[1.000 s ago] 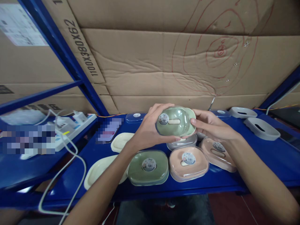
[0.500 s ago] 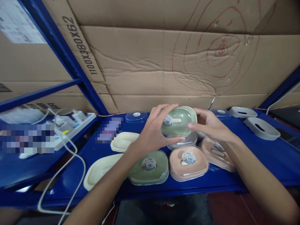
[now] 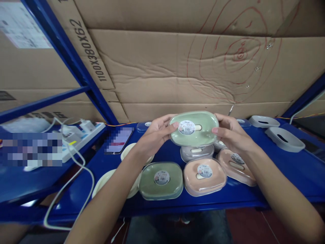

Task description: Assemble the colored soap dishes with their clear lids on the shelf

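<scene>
A light green soap box (image 3: 207,118) with a round label is held up between both hands. My left hand (image 3: 158,135) grips its left end, thumb on the front face. My right hand (image 3: 232,132) pinches the right end, thumb also on the front. Below it on the blue table stand a darker green box (image 3: 149,183), a pink box (image 3: 191,183), another pink box (image 3: 241,173) at the right and a grey box (image 3: 188,156). Two cream dishes (image 3: 106,179) (image 3: 128,150) lie partly behind my left forearm.
Two grey dishes (image 3: 291,144) (image 3: 264,121) lie at the right. A phone (image 3: 120,140), a power strip (image 3: 96,130) and a looping white cable (image 3: 88,173) are at the left. Cardboard (image 3: 152,67) stands behind the blue table (image 3: 269,176).
My left hand has shifted its hold to the left end of the light green box. The box now faces me more fully, with its label moved slightly right.
</scene>
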`<state>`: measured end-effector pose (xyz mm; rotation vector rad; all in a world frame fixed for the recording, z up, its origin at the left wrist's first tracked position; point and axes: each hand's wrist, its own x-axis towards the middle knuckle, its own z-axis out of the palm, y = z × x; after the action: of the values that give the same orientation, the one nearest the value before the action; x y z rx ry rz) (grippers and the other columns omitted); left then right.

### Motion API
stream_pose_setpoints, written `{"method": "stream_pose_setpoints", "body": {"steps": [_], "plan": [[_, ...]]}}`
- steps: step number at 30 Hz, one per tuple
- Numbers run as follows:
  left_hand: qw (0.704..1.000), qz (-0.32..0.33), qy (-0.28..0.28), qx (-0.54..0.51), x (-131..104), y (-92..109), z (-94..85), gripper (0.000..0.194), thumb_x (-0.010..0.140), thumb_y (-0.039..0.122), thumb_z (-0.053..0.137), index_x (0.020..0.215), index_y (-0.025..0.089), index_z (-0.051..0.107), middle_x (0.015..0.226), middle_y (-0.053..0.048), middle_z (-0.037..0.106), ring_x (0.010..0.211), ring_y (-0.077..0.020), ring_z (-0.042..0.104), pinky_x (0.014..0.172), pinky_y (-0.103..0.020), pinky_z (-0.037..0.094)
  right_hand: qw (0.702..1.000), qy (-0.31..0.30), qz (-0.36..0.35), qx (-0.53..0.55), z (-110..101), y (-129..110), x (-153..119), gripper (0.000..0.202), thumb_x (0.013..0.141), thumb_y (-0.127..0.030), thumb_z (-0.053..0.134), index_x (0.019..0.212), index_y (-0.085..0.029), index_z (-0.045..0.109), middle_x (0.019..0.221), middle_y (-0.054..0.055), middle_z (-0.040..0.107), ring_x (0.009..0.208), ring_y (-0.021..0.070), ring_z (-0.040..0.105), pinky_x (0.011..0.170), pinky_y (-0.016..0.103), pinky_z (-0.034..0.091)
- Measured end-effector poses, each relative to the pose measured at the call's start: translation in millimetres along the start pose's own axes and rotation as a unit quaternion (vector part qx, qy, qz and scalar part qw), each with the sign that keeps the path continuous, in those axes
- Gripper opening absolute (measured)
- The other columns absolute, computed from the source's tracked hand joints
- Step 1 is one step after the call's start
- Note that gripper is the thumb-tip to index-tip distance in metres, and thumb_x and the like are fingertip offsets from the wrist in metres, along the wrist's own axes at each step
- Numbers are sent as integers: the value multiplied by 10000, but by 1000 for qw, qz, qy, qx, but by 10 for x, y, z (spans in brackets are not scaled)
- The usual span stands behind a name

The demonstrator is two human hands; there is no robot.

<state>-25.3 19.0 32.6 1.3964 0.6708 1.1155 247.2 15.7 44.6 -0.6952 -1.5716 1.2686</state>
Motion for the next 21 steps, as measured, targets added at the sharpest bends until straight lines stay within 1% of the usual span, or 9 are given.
{"method": "stream_pose_setpoints", "body": {"steps": [3,5,7,9,11,13,16,18,21], "plan": [[999,-1,27,-31,46,-20,-31,519,848,515,912,1219,174,789,1255,-139,792,1114,-282,748,840,-323,590,999,30,20,-13,50,-6,23,400,743,-480,1003,893,-226,733,919,30,721,831,191,705,635,292,660],[998,-3,53,-38,84,-32,-52,516,823,517,929,1174,162,798,1212,-141,802,1070,-267,750,827,-321,590,997,58,16,-43,64,19,43,426,770,-528,979,950,-227,738,976,47,719,883,214,719,673,345,703],[996,-3,83,-34,120,-44,-82,543,775,530,958,1138,156,802,1164,-137,809,1022,-256,752,805,-318,591,993,88,-1,-79,54,54,60,453,796,-570,953,1008,-232,738,984,57,722,892,231,736,713,390,723],[992,-1,124,-15,153,-68,-127,589,718,546,989,1116,155,802,1118,-128,814,975,-241,750,785,-308,588,987,113,-27,-111,19,83,74,456,813,-594,935,1017,-243,728,959,62,737,863,243,753,726,413,724],[984,-2,180,9,186,-114,-182,635,664,574,1011,1090,154,799,1062,-113,816,925,-215,740,760,-283,577,981,131,-51,-135,-28,99,86,440,843,-618,906,1004,-252,723,949,72,754,836,253,766,721,420,716],[975,-20,220,21,222,-187,-241,664,615,617,1018,1029,149,794,995,-99,812,875,-190,726,745,-265,567,975,145,-71,-153,-76,109,99,435,862,-640,883,984,-255,722,948,81,762,813,254,768,714,420,708],[970,-75,231,30,288,-336,-316,701,553,682,1013,936,145,778,905,-87,794,813,-178,709,737,-274,568,968,154,-94,-173,-130,131,124,444,859,-658,876,956,-255,716,912,78,759,784,249,762,725,421,702],[964,-110,235,54,341,-437,-343,730,528,711,1010,922,147,767,875,-80,784,787,-180,703,714,-278,556,965,154,-103,-184,-149,150,140,442,865,-661,867,947,-255,711,895,74,755,775,247,757,729,423,698],[958,-161,216,96,431,-552,-343,724,570,759,972,882,146,746,842,-80,771,767,-186,697,706,-292,544,963,154,-112,-189,-161,174,155,418,886,-645,849,937,-253,710,887,71,756,769,241,752,728,417,690]]}}
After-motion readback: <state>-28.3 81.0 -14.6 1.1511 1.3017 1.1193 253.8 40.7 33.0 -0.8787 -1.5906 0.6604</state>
